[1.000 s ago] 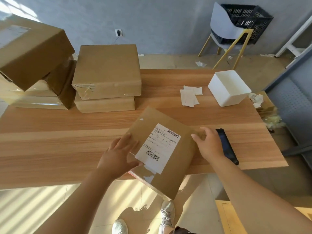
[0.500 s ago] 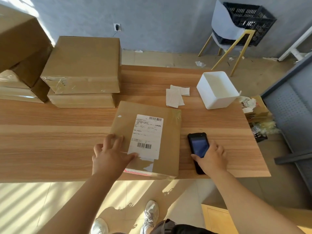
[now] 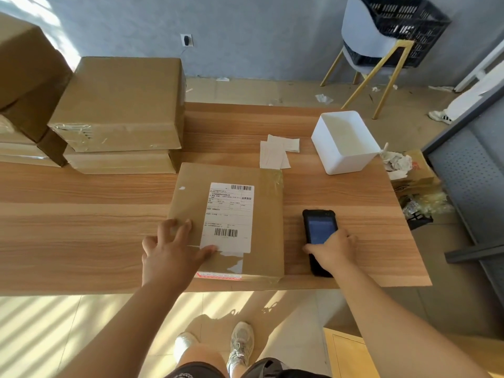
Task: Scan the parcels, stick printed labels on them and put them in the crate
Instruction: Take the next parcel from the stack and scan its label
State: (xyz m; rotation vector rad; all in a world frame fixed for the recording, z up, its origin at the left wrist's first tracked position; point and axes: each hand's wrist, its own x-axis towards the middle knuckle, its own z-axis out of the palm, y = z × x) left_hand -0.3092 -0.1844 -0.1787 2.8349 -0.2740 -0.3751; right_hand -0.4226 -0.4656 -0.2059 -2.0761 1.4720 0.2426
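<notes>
The left grip (image 3: 174,249) lies flat and open on the near left corner of a flat brown parcel (image 3: 268,214). Its fingers are spread on the cardboard, and the thumb presses the lower edge of the white label (image 3: 229,211) stuck on top. The parcel lies on the wooden worktop (image 3: 81,214) and stretches away from that grip and to its right. Its near edge is close to the worktop's front edge.

The right grip (image 3: 331,249) is closed around the near half of a black handheld scanner (image 3: 317,227), thumb on one side and fingers on the other. The scanner lies screen up on the worktop, just right of the parcel and apart from it.

Beyond the left grip, two larger boxes (image 3: 117,105) sit stacked, with more boxes further left. Beyond the right grip lie a few loose paper slips (image 3: 275,154) and a white tub (image 3: 351,162). Far beyond that, off the worktop, a black crate (image 3: 403,20) sits on a chair (image 3: 362,36) by the wall.
</notes>
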